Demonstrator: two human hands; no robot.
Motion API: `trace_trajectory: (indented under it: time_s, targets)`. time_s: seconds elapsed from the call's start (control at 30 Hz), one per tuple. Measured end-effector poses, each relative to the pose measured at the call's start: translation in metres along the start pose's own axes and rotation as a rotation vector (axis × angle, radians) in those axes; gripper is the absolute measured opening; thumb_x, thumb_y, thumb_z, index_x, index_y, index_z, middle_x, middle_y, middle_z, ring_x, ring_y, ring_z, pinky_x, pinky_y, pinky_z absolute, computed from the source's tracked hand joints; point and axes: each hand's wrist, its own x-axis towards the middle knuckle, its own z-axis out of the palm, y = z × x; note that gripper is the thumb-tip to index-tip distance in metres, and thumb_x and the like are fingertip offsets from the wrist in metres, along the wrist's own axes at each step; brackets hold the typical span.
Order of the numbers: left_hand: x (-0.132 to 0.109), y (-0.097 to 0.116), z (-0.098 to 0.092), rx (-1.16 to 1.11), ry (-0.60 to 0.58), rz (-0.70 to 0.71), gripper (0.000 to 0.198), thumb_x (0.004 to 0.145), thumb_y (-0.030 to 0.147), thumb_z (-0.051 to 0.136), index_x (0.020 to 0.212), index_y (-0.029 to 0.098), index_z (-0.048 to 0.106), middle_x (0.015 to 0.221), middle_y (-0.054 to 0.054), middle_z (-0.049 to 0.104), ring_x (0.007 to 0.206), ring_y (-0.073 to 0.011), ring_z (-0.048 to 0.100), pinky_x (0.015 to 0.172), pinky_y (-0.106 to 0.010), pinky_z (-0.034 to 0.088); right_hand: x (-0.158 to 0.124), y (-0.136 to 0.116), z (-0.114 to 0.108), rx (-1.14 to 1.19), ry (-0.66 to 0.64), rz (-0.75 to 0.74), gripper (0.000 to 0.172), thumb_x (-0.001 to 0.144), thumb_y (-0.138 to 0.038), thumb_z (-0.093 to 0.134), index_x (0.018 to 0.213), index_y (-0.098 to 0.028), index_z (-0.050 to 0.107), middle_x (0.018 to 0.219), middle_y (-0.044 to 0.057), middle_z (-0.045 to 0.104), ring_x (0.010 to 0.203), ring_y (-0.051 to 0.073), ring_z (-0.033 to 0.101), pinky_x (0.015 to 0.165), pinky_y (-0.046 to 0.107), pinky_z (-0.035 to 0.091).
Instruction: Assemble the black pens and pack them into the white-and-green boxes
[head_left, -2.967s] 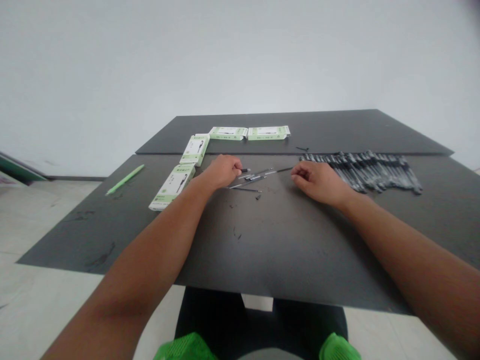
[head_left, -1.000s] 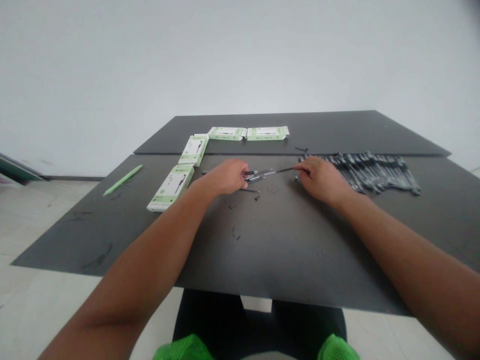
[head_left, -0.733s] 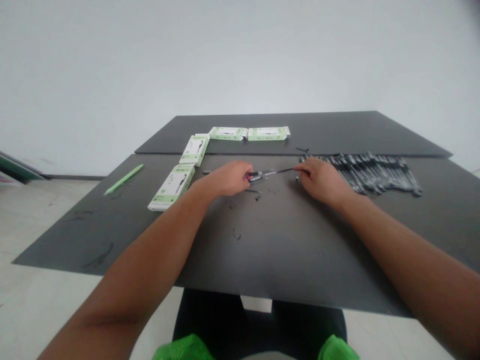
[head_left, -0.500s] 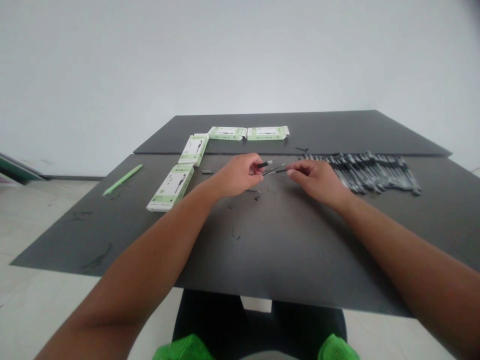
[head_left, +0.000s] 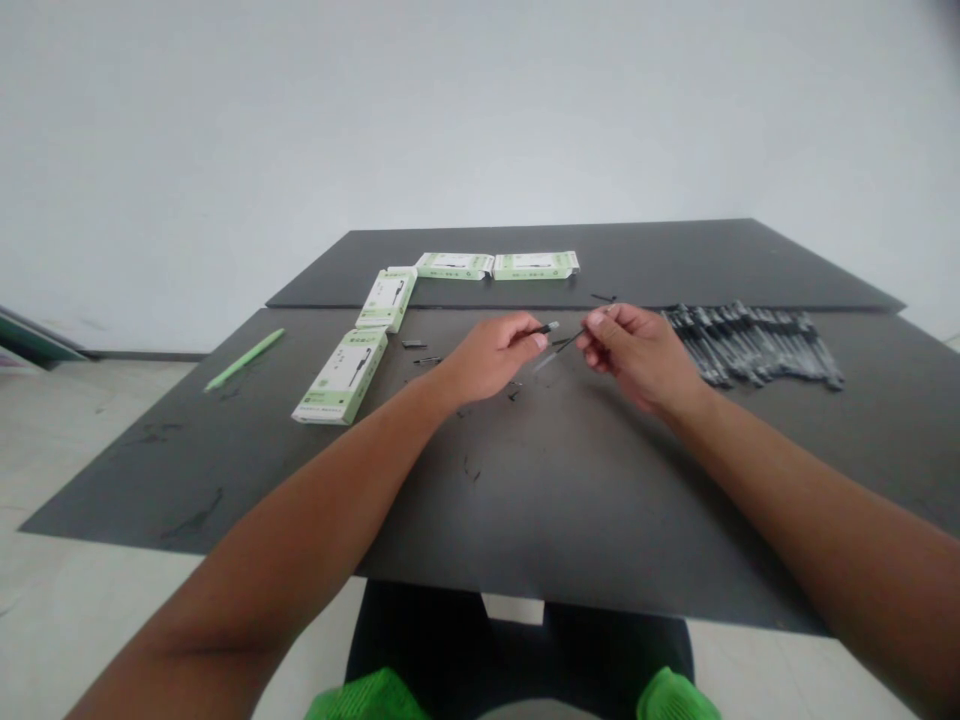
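My left hand (head_left: pixel 495 356) is closed around a slim pen part (head_left: pixel 549 327) with a black section and a pale, clear end pointing right; the rest of it is hidden in the fingers. Facing it, my right hand (head_left: pixel 634 350) pinches a thin pen refill (head_left: pixel 559 353), dark near the fingertips and clear towards its lower left end. The two held pieces are close together above the table. Just right of my right hand lies a row of black and clear pens (head_left: pixel 754 345). Small dark pen parts (head_left: pixel 427 360) lie left of my left hand.
Green and white boxes (head_left: pixel 349 375) form an L at the left and back of the dark table (head_left: pixel 540 510). A green pen (head_left: pixel 245 360) lies at the far left. A small black piece (head_left: pixel 604 298) rests by the table seam. A wall stands behind.
My left hand has shifted slightly right with the pen part. My right hand has turned and lifted a little, and its thin piece now slants down to the left.
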Motion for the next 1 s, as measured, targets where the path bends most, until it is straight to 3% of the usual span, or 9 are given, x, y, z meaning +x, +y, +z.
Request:
trace_trajectory:
  time_s: [0.13, 0.27, 0.5, 1.0]
  targets:
    - [-0.0006, -0.0010, -0.0028, 0.117, -0.027, 0.009, 0.031, 0.109, 0.039, 0.052, 0.090, 0.020, 0.066, 0.081, -0.001, 0.063, 0.080, -0.0184, 0.057, 0.075, -0.032, 0.039, 0.0070, 0.0005, -0.0048, -0.001, 0.171, -0.082, 0.044, 0.095, -0.065, 0.083, 0.093, -0.026, 0.064, 0.082, 0.002, 0.076, 0.059, 0.014, 0.062, 0.050, 0.026, 0.049]
    - [0.0000, -0.0014, -0.0017, 0.139, -0.072, 0.000, 0.029, 0.109, 0.038, 0.053, 0.090, 0.020, 0.066, 0.080, 0.000, 0.063, 0.078, -0.0187, 0.057, 0.073, -0.032, 0.038, 0.0093, 0.0011, -0.0051, 0.009, 0.237, -0.138, 0.042, 0.097, -0.065, 0.079, 0.094, -0.028, 0.061, 0.082, 0.001, 0.075, 0.059, 0.014, 0.062, 0.051, 0.026, 0.049]
    - [-0.0009, -0.0015, -0.0013, 0.150, -0.056, -0.024, 0.029, 0.108, 0.037, 0.052, 0.089, 0.021, 0.066, 0.079, 0.000, 0.062, 0.077, -0.0186, 0.056, 0.073, -0.032, 0.039, 0.0115, 0.0034, -0.0080, -0.040, 0.274, -0.198, 0.044, 0.099, -0.070, 0.075, 0.094, -0.029, 0.057, 0.082, 0.000, 0.073, 0.060, 0.015, 0.062, 0.051, 0.027, 0.048]
    - [-0.0012, -0.0009, -0.0014, 0.141, -0.055, -0.022, 0.029, 0.108, 0.037, 0.053, 0.089, 0.021, 0.067, 0.078, -0.001, 0.062, 0.077, -0.0191, 0.057, 0.072, -0.032, 0.039, 0.0086, 0.0033, -0.0045, -0.006, 0.224, -0.151, 0.039, 0.096, -0.063, 0.081, 0.095, -0.027, 0.065, 0.085, 0.003, 0.077, 0.060, 0.014, 0.063, 0.050, 0.027, 0.050]
